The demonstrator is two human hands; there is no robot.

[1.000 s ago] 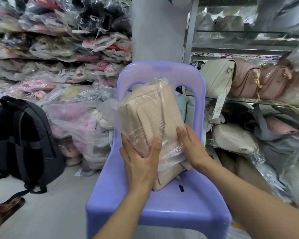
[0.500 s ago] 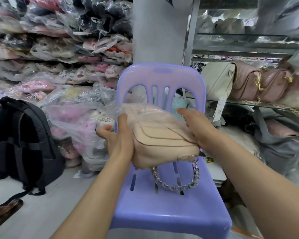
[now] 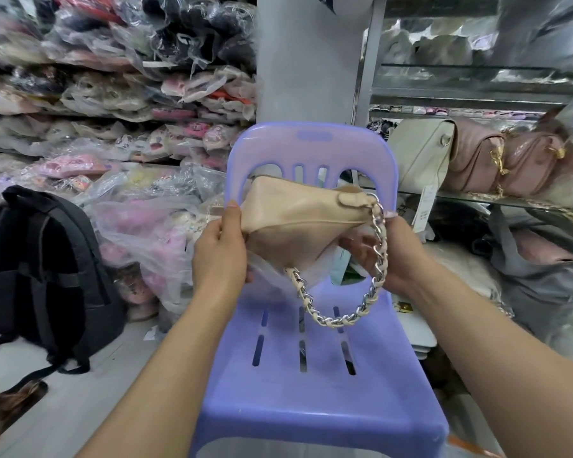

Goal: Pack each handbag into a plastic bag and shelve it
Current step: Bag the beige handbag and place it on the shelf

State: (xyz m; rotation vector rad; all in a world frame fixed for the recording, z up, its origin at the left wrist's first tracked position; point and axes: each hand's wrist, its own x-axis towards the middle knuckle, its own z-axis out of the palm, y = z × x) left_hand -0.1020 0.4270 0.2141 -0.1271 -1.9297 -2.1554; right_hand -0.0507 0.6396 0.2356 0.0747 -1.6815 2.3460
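Between the two hands, above the seat of a purple plastic chair (image 3: 311, 391), a beige handbag (image 3: 298, 219) is held in the air, lying almost level. The left hand (image 3: 219, 249) pinches the left end of the handbag, with the thumb on top and the other fingers curled below. The right hand (image 3: 394, 256) grips the right end, its fingers curled under the bag. The two hands are apart, one at each end.

A silver chain handle (image 3: 341, 320) with a beige strip woven through it hangs from the handbag in a loop below the hands and passes in front of the right hand. A thin clear plastic bag (image 3: 272, 276) hangs under the handbag, just beside the left hand; the upper side of the handbag is not covered by it.

Left of the left hand, a black backpack (image 3: 47, 276) stands on the floor. Beyond it, many goods wrapped in plastic (image 3: 113, 94) are piled on shelves. Right of the right hand and higher, a glass shelf (image 3: 460, 196) carries a cream handbag (image 3: 424, 160) and pink handbags (image 3: 510, 163).
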